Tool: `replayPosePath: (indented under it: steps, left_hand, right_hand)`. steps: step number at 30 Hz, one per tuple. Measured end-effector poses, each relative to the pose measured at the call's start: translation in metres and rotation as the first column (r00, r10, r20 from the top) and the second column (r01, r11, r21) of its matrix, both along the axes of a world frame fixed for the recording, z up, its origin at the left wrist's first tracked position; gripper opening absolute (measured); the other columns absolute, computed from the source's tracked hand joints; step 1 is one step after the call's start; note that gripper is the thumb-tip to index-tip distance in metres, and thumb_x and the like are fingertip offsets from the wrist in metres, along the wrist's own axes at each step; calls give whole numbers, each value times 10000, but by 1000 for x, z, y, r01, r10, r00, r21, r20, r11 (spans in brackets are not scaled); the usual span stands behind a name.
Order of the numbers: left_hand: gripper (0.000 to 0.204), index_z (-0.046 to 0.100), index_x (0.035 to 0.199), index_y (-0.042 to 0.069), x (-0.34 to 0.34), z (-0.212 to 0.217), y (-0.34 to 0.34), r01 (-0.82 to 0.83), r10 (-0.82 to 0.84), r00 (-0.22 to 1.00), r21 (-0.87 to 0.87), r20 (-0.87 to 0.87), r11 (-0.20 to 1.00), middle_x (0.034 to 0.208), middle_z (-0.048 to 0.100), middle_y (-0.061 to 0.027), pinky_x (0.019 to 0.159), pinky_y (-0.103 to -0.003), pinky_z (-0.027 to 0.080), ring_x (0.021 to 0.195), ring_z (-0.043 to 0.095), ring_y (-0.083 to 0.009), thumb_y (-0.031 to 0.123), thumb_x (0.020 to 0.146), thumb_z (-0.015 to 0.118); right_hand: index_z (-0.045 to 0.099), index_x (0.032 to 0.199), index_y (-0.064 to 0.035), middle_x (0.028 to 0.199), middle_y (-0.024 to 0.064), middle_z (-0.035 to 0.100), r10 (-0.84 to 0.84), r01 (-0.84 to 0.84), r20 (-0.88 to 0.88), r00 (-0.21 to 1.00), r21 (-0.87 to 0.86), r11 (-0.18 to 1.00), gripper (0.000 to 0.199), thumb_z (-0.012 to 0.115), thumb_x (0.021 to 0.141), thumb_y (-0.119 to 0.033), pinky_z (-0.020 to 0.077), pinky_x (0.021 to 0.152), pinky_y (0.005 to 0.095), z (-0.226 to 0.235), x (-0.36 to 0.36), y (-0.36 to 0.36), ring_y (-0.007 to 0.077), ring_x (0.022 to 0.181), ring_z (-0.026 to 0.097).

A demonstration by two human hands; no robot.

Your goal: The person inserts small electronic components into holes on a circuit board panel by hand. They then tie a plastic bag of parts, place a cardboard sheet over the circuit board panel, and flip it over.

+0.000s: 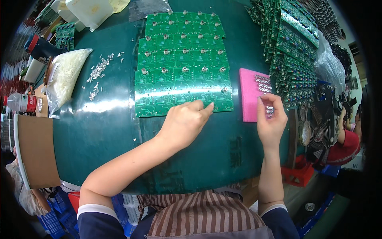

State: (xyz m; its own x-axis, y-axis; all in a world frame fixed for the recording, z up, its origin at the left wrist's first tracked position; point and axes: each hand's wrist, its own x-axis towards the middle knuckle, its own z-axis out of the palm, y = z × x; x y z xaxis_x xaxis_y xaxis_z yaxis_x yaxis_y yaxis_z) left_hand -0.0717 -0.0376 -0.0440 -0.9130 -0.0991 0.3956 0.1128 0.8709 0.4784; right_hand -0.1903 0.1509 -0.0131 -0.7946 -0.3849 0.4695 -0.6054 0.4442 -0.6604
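Beyond my left hand [184, 121], the green circuit boards [183, 81] look smooth and glossy, their small cylinders [184, 69] shiny metal. At my right hand [272, 121], the pink block [248, 95] resembles matt foam. Under both, the tabletop [99, 139] gleams smoothly; well left, a plastic bag [68, 75] looks glossy. Nearer me, my apron [199, 217] is matt cloth.

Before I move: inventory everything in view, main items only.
Circuit boards: several, green, table centre
Stacked boards: many, green, upper right
Foam block: one, pink, right of centre
Metal parts: many, silvery, on foam block
Filled bag: one, translucent, left
Loose pieces: many, whitish, left of circuit boards
Bottle: one, dark blue, upper left
Cardboard: one, brown, left
Table: one, green, beneath boards
Left hand: one, bare, circuit boards' near edge
Right hand: one, bare, at foam block
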Motion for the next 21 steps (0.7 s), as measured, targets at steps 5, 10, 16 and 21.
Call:
replayPosePath:
  steps: [5,10,16,21]
  left_hand:
    - [102,672,858,60,-2,6,-3,-2,3,1000,90,-12,996,595,512,-69,461,-343,444,529,548,-213,124,780,658]
    - [151,638,931,28,11,31,3,-115,25,989,664,144,739,646,532,-46,477,-275,417,580,522,-124,144,848,588]
    - [280,487,1142,-19,23,46,7,-453,-347,889,695,300,-559,839,528,-40,483,-213,362,650,470,-89,138,931,391]
    - [268,464,1160,7,31,40,11,-403,-339,908,733,245,-548,887,550,-46,480,-203,347,619,425,-75,159,950,399]
  right_hand:
    - [588,857,20,809,73,611,94,-88,126,988,-58,994,94,609,765,16,448,718,247,2,5,-14,130,754,580]
    - [595,865,27,831,77,617,289,-200,400,870,-248,948,94,609,772,41,452,717,237,12,30,-31,112,784,570]
    - [614,852,0,839,87,621,450,-354,414,791,-290,889,131,624,736,62,465,722,248,16,53,-40,152,800,600]
    - [613,871,4,850,88,625,464,-357,480,745,-300,885,141,625,743,61,473,721,249,11,55,-42,145,807,603]
